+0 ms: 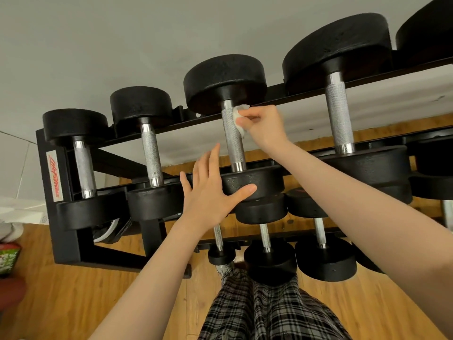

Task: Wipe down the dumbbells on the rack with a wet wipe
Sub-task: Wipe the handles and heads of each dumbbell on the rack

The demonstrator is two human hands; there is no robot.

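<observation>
Your right hand (pixel 262 126) pinches the wipe (pixel 239 120) against the knurled steel handle of the third dumbbell (pixel 232 136) on the top rack (pixel 294 94); your left hand (pixel 210 192) rests open and flat on its near head. The knurling could snag and shred the thin, wadded wipe. The round, pebbled black heads can roll, so if you lean on that flat hand, the dumbbell may shift.

Top tier of one black steel rack (pixel 58 231): four black round-headed dumbbells with knurled silver handles (pixel 232 136) in full, a fifth cut off at the right edge; lower tier: three smaller black dumbbells (pixel 266 238); one crumpled white wet wipe (pixel 239 120); two bare hands (pixel 210 192)
</observation>
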